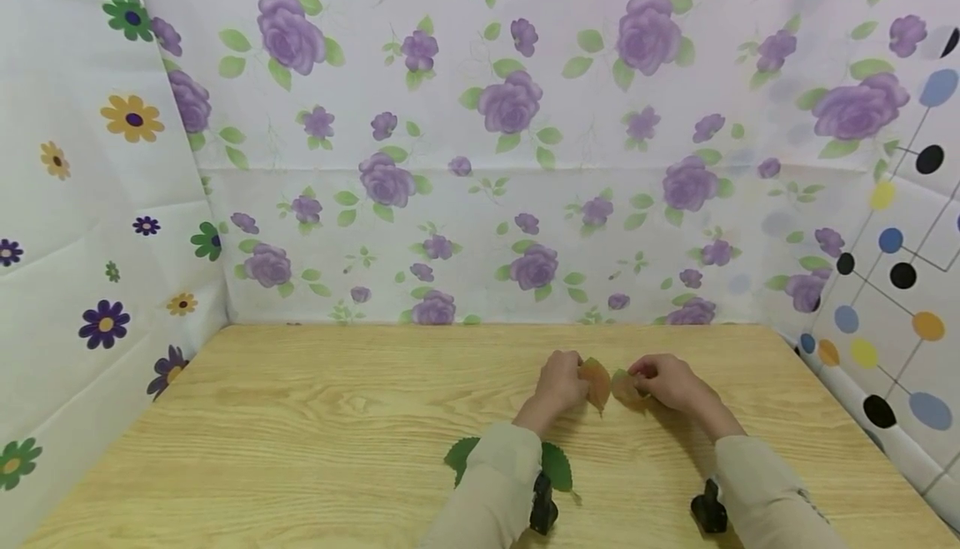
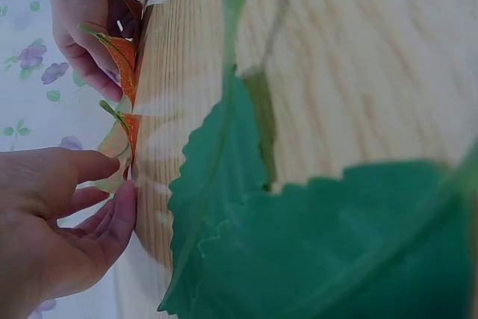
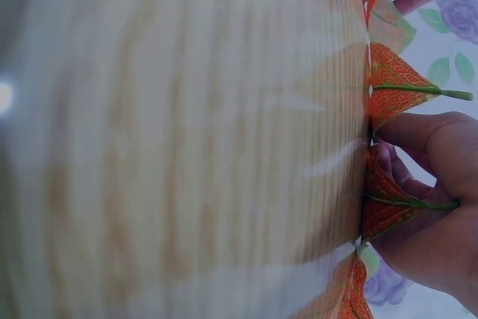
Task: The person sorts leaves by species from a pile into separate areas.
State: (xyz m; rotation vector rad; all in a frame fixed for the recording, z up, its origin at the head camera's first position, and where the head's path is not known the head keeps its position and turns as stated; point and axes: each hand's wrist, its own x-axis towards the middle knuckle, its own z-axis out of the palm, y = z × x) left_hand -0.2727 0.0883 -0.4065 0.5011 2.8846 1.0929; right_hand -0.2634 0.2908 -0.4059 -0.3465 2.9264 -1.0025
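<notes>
Orange leaves sit pinched between fingers of the left hand and right hand; careless tugging could tear them.

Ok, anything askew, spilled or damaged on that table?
Nothing stands out: no visible spill, no plain tear in the orange leaves. The green leaves lie apart, partly hidden by the left sleeve in the head view, so I can't fully check those.
</notes>
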